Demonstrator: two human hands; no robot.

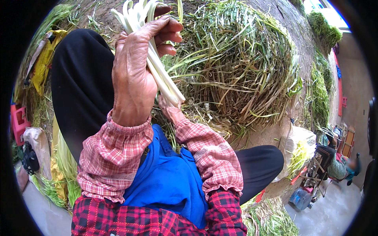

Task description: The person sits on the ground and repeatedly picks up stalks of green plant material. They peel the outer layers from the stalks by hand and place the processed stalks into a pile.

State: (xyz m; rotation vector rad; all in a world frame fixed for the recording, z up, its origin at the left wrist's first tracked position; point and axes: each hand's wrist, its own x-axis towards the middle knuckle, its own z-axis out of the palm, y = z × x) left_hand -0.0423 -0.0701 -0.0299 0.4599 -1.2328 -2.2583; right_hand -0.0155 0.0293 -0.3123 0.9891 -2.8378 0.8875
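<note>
My left hand (137, 65) is raised high in the view, its fingers closed round a small bundle of pale stalks (165, 79). The stalks' folded upper ends stick up above the thumb, and their straight ends point down to the right. Below and behind those lower ends is my right hand (169, 110), low near the plant litter and partly hidden by the stalks; whether it holds anything I cannot tell. A big heap of green leaves and brown stems (236, 70) lies just beyond both hands. A blue apron (171, 177) covers my lap.
At the left lie yellow sacking (44, 66), a pink plastic stool (20, 122) and long pale-green stalks (66, 159). A white sack (298, 138) with yellowish stalks, a large plastic bottle (299, 198) and a seated person (336, 165) are at the right. More cut greens (271, 218) lie at lower right.
</note>
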